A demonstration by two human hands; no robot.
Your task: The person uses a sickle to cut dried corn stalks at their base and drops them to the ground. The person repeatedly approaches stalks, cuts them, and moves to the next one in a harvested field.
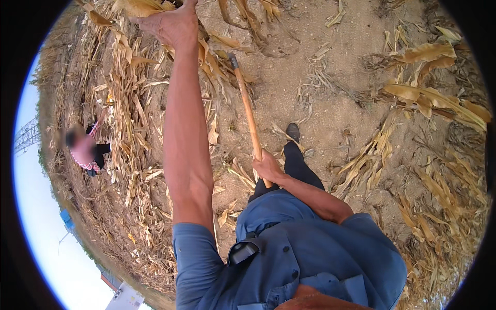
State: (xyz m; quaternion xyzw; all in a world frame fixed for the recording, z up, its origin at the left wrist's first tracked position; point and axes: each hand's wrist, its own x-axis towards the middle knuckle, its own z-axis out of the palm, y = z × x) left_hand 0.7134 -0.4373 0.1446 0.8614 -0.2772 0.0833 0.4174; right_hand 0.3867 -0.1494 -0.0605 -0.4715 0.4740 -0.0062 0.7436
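- Well left of the tool (248, 111), another person (85, 150) in a checked top is low among dry stalks.
- Nearer, still left of the tool, fallen corn stalks (129, 103) lie in a thick, tangled band.
- Left of the tool's dark end, a dry corn leaf (142, 6) lies against my left hand (173, 26). The picture's edge cuts my fingers off, so I can't tell how far they are closed or whether they grip it. It should be light, papery and easily torn; I'd take hold of the firmer stalk.
- The tool slants between my two hands, its wooden handle probably stiff, smooth and fairly light.
- At its near end, my right hand (268, 168) is wrapped closed around the handle, a sensible place to hold.
- Right of the tool is my dark shoe (293, 132); farther right, more dry stalks (434, 98).
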